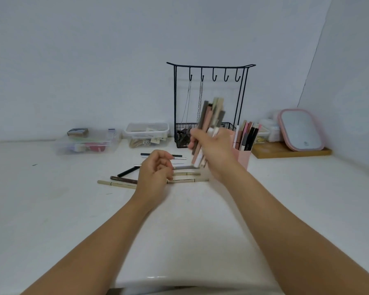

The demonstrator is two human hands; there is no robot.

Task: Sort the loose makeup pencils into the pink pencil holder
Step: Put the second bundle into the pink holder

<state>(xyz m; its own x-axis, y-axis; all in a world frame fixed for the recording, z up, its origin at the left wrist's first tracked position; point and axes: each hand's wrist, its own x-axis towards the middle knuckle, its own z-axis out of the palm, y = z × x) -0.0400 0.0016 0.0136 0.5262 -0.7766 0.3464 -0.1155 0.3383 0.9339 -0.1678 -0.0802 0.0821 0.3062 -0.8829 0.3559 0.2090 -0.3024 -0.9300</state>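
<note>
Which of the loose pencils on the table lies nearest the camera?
The long beige pencil, left of the left hand. It lies below the dark brown pencil, closer to the viewer than all others.

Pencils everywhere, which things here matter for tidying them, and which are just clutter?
Matters: bundle of makeup pencils in right hand; loose pencils on table; pink pencil holder.
Clutter: black wire jewellery stand; clear plastic boxes; pink-framed mirror.

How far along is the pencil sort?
Partway. Done: several pencils already stand in the pink pencil holder. In hand: the right hand grips a bundle of pencils beside it. Left: loose pencils on the table under the empty left hand.
</note>
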